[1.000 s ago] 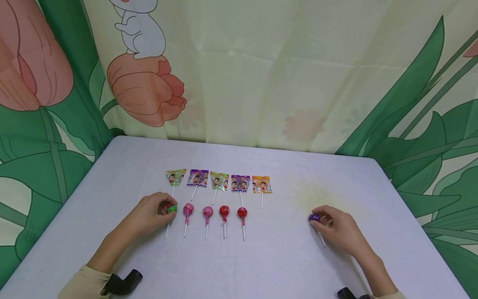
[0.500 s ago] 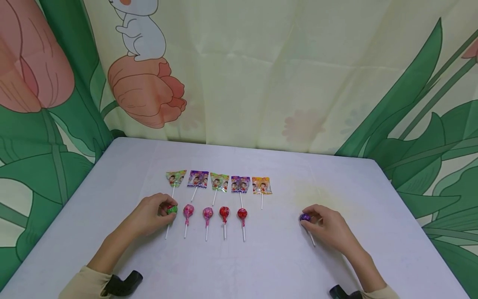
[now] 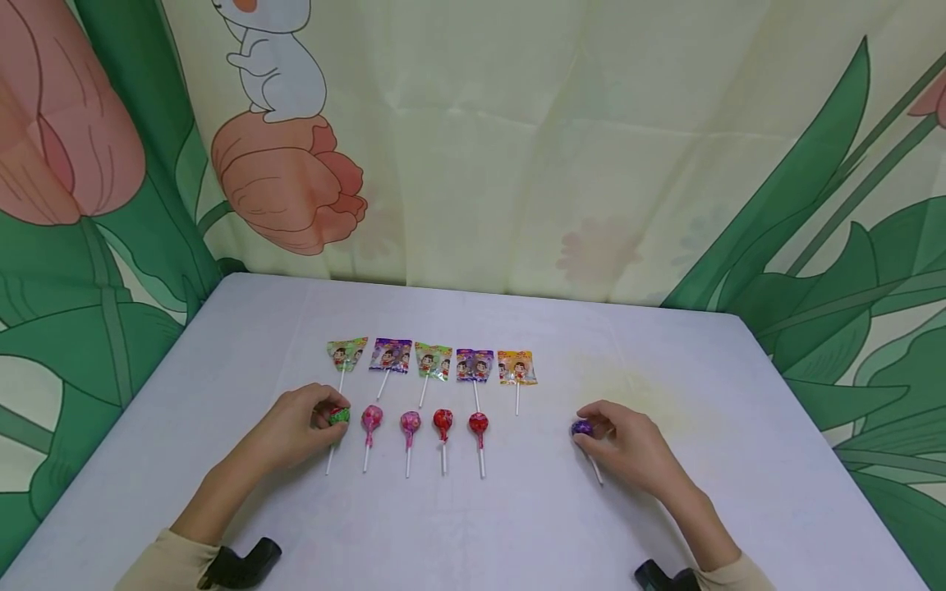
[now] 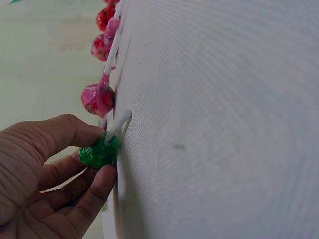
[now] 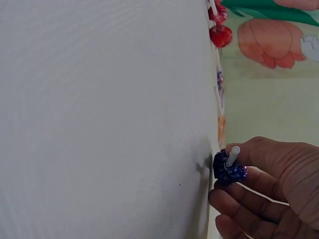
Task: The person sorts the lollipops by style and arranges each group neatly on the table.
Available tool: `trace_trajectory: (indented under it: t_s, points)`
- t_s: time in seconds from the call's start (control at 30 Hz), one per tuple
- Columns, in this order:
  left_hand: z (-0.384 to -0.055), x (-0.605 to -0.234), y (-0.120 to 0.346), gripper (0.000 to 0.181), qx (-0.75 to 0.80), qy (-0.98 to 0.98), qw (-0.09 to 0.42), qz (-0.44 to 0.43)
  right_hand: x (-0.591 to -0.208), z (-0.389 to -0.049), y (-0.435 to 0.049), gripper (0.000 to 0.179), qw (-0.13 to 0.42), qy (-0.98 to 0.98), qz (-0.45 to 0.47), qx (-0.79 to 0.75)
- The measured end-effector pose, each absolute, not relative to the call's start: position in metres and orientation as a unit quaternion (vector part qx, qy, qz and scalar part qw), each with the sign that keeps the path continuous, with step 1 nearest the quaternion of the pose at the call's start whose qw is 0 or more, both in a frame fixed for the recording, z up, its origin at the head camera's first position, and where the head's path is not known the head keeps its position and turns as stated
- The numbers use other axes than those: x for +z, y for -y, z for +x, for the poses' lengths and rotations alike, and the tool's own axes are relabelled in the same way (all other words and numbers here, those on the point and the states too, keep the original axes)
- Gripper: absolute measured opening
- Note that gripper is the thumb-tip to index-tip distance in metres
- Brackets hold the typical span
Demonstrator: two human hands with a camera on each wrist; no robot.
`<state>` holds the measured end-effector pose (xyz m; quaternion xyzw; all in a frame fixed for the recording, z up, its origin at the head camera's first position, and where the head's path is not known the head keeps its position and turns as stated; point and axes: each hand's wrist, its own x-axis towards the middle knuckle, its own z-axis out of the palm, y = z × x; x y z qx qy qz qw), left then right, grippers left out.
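Observation:
Between thumb and fingers, my left hand (image 3: 305,423) pinches the green-wrapped head of a lollipop (image 4: 99,151) at the left end of the near row. Its white stick points toward the table's front. Off to the right, my right hand (image 3: 628,443) pinches a purple-wrapped lollipop (image 3: 582,428) by its head, the stick slanting down toward me. To the right of my left hand lie two pink lollipops, the nearer one (image 3: 372,418) and another (image 3: 410,423), then two red ones, one (image 3: 443,420) beside the other (image 3: 478,423).
Behind is a row of lollipops in flat bags: green (image 3: 347,354), purple (image 3: 390,355), green (image 3: 433,360), purple (image 3: 475,364) and orange (image 3: 517,367). All lie on a white-covered table (image 3: 473,533). A printed curtain (image 3: 480,164) hangs past the far edge.
My right hand has moved left across the table with the purple lollipop, closer to the near row. The left hand keeps its place on the green lollipop.

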<state>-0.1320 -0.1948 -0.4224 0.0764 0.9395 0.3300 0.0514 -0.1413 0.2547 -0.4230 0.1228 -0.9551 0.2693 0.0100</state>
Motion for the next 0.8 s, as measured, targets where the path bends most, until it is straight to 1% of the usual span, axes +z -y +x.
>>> trace_trajectory:
  t_s: [0.2,0.5,0.8]
  points:
    - [-0.133,-0.423,0.196,0.026,0.328,-0.940,0.053,0.078,-0.422,-0.143,-0.244,0.030,-0.007,0.956,0.116,0.271]
    - [-0.132,-0.423,0.195,0.028,0.329,-0.940,0.055,0.067,-0.423,-0.146,-0.231,0.030,-0.010,0.954,0.126,0.273]
    - [-0.131,-0.423,0.194,0.028,0.326,-0.942,0.048,0.066,-0.422,-0.148,-0.220,0.030,-0.030,0.952,0.119,0.281]
